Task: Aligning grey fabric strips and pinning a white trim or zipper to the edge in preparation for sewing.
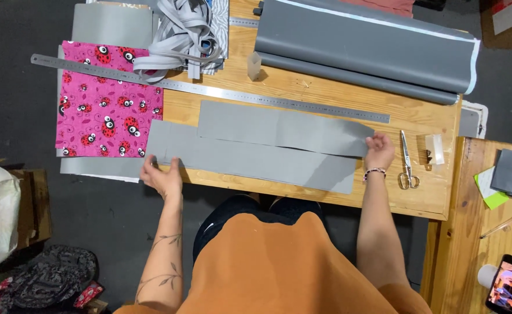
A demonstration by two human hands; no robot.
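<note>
Two long grey fabric strips lie across the wooden table (325,99). The upper strip (279,127) overlaps the lower strip (250,156). My left hand (161,176) rests flat on the left end of the lower strip, fingers spread. At the right end of the upper strip, my right hand (379,150) pinches the fabric's edge. A long steel ruler (209,90) runs diagonally just beyond the strips.
Pink ladybird-print fabric (107,102) lies at the left, with grey webbing (180,38) piled behind it. A large grey fabric roll (366,43) fills the back right. Scissors (406,163) lie right of my right hand. A phone (510,285) sits on a side table.
</note>
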